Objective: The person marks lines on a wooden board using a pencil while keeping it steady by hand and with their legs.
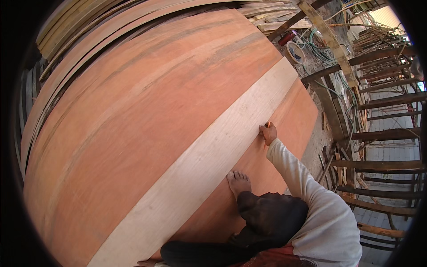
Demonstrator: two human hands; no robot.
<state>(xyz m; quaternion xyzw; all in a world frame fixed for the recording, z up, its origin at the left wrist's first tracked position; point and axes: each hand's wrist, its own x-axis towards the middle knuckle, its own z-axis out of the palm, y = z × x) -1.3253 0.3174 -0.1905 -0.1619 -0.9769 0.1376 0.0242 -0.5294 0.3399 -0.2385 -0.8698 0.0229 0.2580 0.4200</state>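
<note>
A long pale wooden strip [200,153] lies diagonally across a large reddish plywood sheet [147,111]. At the strip's right edge, my right hand [268,132] is closed on a thin orange pencil [265,148], its lower end at the plywood. The right forearm, in a light grey sleeve, reaches up from the lower right. At the bottom edge, by the strip's near end, a little of what looks like my left hand [146,263] shows beside a pale cuff. Its fingers are mostly cut off. My bare foot [239,181] rests against the strip's right edge.
Stacked boards [80,31] line the far left. Beyond the right edge of the sheet are a round bucket [295,52], tangled green hose [327,49] and scrap wood. Dark wooden beams [382,135] run along the right side.
</note>
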